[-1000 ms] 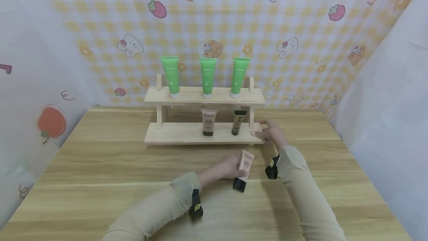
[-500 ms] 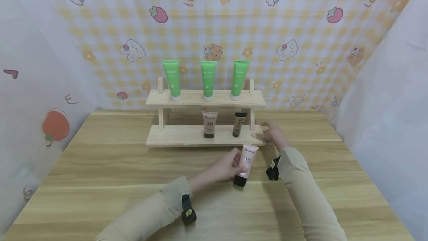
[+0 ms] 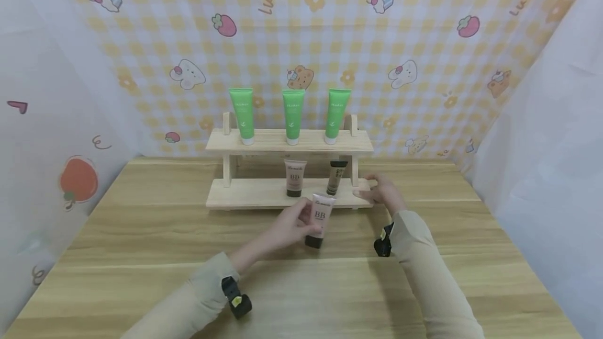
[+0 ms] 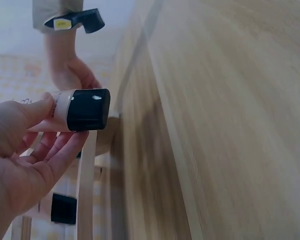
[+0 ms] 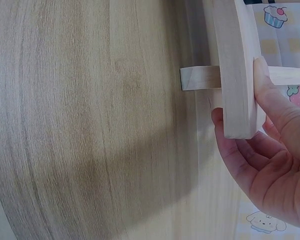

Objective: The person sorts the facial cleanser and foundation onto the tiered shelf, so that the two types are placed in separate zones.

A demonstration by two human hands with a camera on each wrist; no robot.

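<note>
A pink BB cream tube with a black cap [image 3: 319,216] is pinched between the thumb and fingers of my left hand [image 3: 289,224], tilted cap-down just in front of the lower shelf. In the left wrist view the black cap [image 4: 89,110] sticks out past my fingertips. My right hand [image 3: 383,192] grips the right end of the wooden rack's lower shelf [image 3: 254,192]; the right wrist view has thumb on one face of the board [image 5: 235,75] and fingers under it. On that shelf stand another pink BB tube [image 3: 294,178] and a small dark-capped tube [image 3: 336,178].
Several green tubes, among them the middle one [image 3: 293,116], stand upright on the upper shelf [image 3: 268,140]. The rack sits at the back of the wooden table [image 3: 141,245], before a checked cloth backdrop [image 3: 264,56]. White cloth [image 3: 542,135] hangs along the sides.
My left hand has carried the pink tube leftward and a little up, closer to the lower shelf's front edge. The right hand keeps its grip on the shelf end. The view has tilted slightly.
</note>
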